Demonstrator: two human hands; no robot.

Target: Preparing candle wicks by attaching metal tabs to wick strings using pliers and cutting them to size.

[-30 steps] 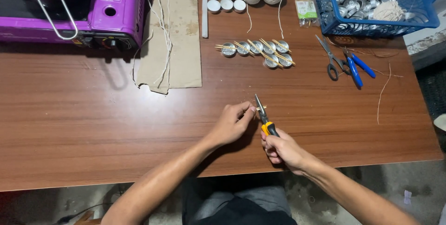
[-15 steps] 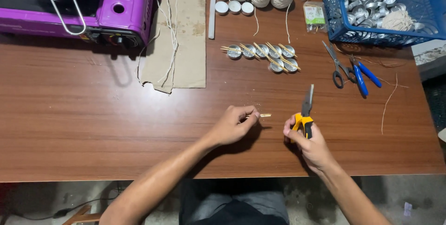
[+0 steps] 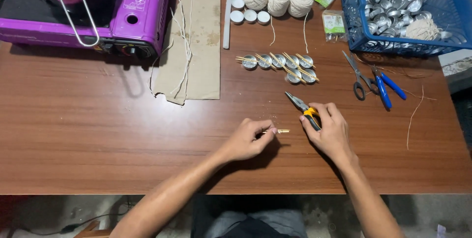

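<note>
Wooden table (image 3: 98,135). Left hand (image 3: 246,140) pinches short wick piece (image 3: 280,131), tip protruding beyond fingertips. Right hand (image 3: 330,131) closed around pliers (image 3: 304,110), jaws apparently shut, empty, just beside wick tip. Step: wick trimming or crimping; next calls for aligning jaws on wick.

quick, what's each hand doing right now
Left hand: closed, pinching a short wick piece between fingertips, just above the table.
Right hand: closed around the yellow-handled pliers, their tip pointing away from the person.
</note>
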